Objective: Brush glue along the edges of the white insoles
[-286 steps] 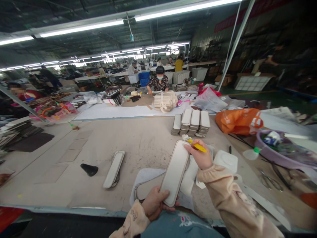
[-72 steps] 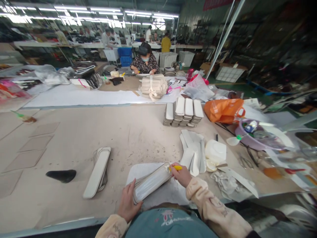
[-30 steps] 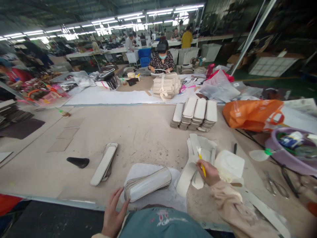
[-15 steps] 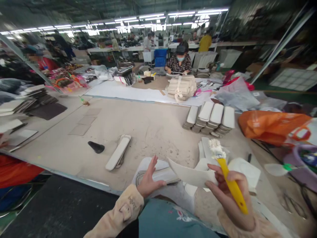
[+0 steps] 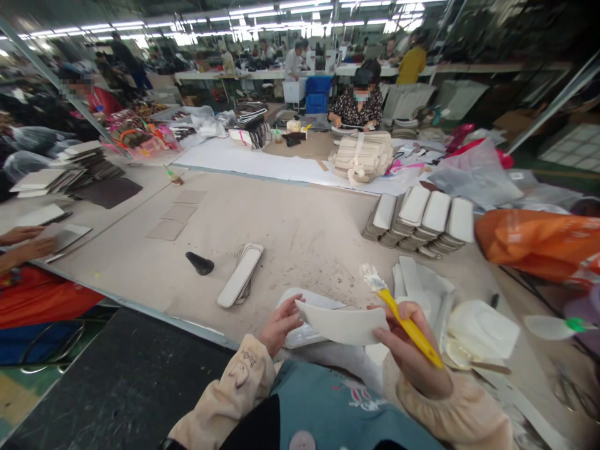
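Note:
Between my two hands a curved white strip (image 5: pixel 344 323) is held up over the near table edge. My left hand (image 5: pixel 281 324) pinches its left end. My right hand (image 5: pixel 412 337) grips its right end and also holds a yellow-handled brush (image 5: pixel 412 328), whose bristles are covered in white paste and point up and left. Beneath the strip lies a white rounded piece (image 5: pixel 300 337), partly hidden by the strip and my left hand. To the right of my right hand stands a white container (image 5: pixel 482 331) with a flat stick at its front.
Stacks of rounded white-topped pieces (image 5: pixel 422 215) stand at the right. A small stack of strips (image 5: pixel 241 275) and a black tapered object (image 5: pixel 200 262) lie left of centre. An orange bag (image 5: pixel 534 244) sits far right. A co-worker's hands (image 5: pixel 28 247) handle boards at the left.
My left hand has closed on the strip's left end, where before it was open and apart. The right hand has brought the strip and brush leftward. The view has shifted left.

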